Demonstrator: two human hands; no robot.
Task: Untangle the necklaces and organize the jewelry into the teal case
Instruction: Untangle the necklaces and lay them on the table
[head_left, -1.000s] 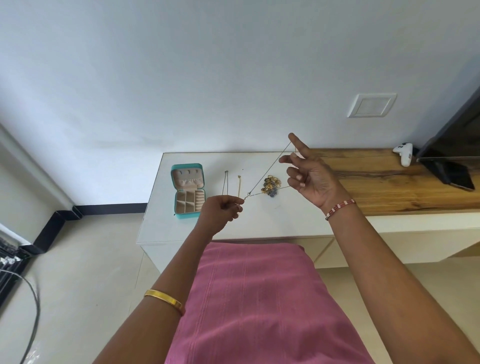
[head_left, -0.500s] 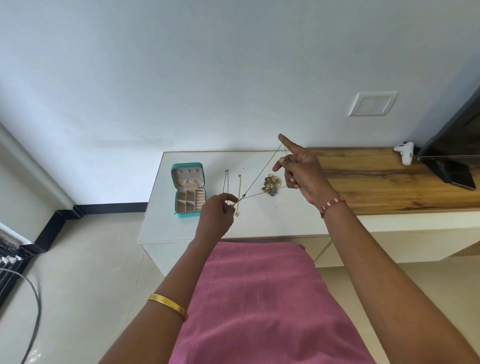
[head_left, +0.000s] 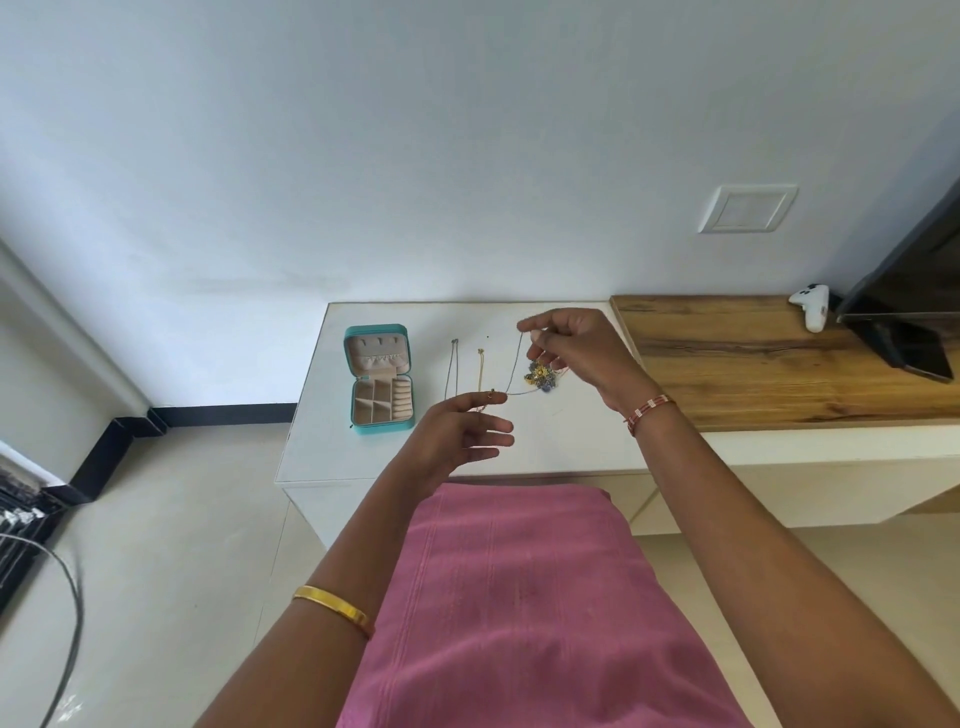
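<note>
Chain update: the right hand (head_left: 574, 353) has dropped from where it was a moment ago, when its index finger pointed up and stretched the necklace (head_left: 514, 371) taut between both hands. Now it's lower, fingers curled and pinching the top end of the chain, just above the pile of jewelry (head_left: 543, 376) on the white table (head_left: 332, 447). The left hand (head_left: 457, 436) sits at about 7 o'clock from the right one, pinching the lower end between thumb and forefinger with the other fingers spread out loose. The chain hangs in a slack L between them instead of a tight line.

My guess is this one's basically free of the knot and is about to be laid down. Two other chains (head_left: 456, 371) already lie straight on the table, side by side. The teal case (head_left: 379, 382) is open at 9 o'clock from the hands, and its compartments look empty from here, so the sorting part hasn't started yet.
</note>
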